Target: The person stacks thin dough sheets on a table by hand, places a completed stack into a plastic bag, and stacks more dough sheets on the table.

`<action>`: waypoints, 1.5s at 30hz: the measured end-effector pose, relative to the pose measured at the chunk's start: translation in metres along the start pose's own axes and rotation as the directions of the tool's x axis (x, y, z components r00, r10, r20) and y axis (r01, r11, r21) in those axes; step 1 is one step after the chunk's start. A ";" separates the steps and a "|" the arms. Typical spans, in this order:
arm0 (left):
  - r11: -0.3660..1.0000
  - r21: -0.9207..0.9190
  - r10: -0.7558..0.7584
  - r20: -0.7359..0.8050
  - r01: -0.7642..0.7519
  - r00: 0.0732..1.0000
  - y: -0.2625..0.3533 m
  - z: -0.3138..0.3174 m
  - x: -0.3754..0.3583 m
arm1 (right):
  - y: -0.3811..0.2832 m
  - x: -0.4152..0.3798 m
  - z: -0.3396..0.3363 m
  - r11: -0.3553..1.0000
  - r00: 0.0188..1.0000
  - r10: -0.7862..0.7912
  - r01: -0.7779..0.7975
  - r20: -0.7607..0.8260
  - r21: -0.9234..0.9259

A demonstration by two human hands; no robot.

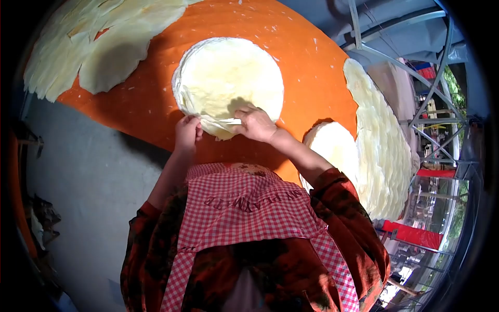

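Orange surface (pixel 312 78): left hand (pixel 187 132), right hand (pixel 255 124) pinching sheet stack (pixel 234 70) edge.

Sunlit Metal Framework Beside a Grey Floor

A smooth grey floor (pixel 83 161) spreads across the left, with a dark shadow falling beside a broad orange work surface (pixel 312 67). Blue sheeting (pixel 319 14) backs the upper right behind metal tubing (pixel 356 25). Farther down, red strips (pixel 413 235) cross a see-through side, where green foliage (pixel 455 86) shows in bright daylight.
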State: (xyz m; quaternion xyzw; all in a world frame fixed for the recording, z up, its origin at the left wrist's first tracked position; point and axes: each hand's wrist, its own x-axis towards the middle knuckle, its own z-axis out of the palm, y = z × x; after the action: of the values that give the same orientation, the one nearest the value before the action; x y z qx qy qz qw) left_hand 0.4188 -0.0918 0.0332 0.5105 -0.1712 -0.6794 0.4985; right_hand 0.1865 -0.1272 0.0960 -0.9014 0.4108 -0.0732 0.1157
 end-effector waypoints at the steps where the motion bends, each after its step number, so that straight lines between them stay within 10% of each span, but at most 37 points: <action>1: 0.999 -0.026 -0.036 0.020 0.037 0.999 0.008 0.002 -0.003 | -0.002 -0.003 -0.002 0.999 1.000 -0.030 0.030 -0.001 0.032; 5: 0.988 -0.090 -0.107 0.166 0.123 0.980 0.021 0.002 -0.002 | -0.001 -0.010 0.006 0.994 0.994 0.109 -0.109 0.012 -0.020; 8: 0.984 0.009 0.169 0.270 -0.178 0.948 -0.007 -0.029 0.040 | 0.045 0.012 0.023 0.988 0.971 0.090 -0.059 -0.220 0.146; 10: 0.983 -0.144 0.135 0.137 -0.115 0.981 0.019 -0.016 0.020 | 0.059 0.045 -0.040 0.896 0.912 0.409 -0.401 -0.003 0.191; 12: 0.966 -0.236 0.088 -0.090 -0.108 0.992 0.043 -0.003 -0.007 | 0.065 0.070 -0.103 0.963 0.921 0.237 -0.181 -0.309 0.200; 15: 0.982 -0.188 -0.003 -0.180 -0.032 0.984 0.044 -0.013 -0.020 | 0.008 0.067 -0.174 0.977 0.934 -0.003 -0.074 -0.358 -0.199; 19: 0.957 -0.276 -0.064 0.093 0.087 0.994 0.012 0.001 -0.028 | -0.007 0.044 -0.091 0.959 0.912 -0.159 0.053 -0.377 -0.278; 22: 0.929 -0.280 -0.176 0.240 0.241 0.955 -0.013 0.018 -0.030 | 0.036 0.023 0.020 0.946 0.998 0.061 -0.048 0.032 -0.322; 23: 0.915 -0.299 -0.200 0.249 0.271 0.948 -0.016 0.023 -0.029 | 0.046 0.015 0.044 0.973 0.973 -0.094 0.045 -0.212 -0.228; 28: 0.866 -0.392 -0.220 0.261 0.311 0.940 -0.032 0.030 -0.014 | 0.038 0.015 0.007 0.995 0.988 0.008 -0.023 -0.154 -0.101; 29: 0.862 -0.404 -0.214 0.257 0.306 0.942 -0.034 0.032 -0.013 | 0.042 0.019 0.000 0.976 0.983 0.158 -0.140 0.098 -0.168; 33: 0.828 -0.467 -0.201 0.268 0.310 0.942 -0.046 0.034 -0.006 | 0.058 0.001 0.021 0.988 0.994 -0.085 0.075 -0.075 -0.136; 45: 0.884 -0.437 -0.025 0.310 0.165 0.950 -0.009 0.064 -0.022 | 0.086 0.042 -0.018 0.973 0.958 0.209 -0.224 -0.196 -0.056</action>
State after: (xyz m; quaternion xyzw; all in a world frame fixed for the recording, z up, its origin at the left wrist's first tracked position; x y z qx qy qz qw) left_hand 0.3584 -0.0870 0.0655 0.2791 -0.0532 -0.7929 0.5391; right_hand 0.1478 -0.2166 0.0914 -0.8438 0.5185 -0.1293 0.0486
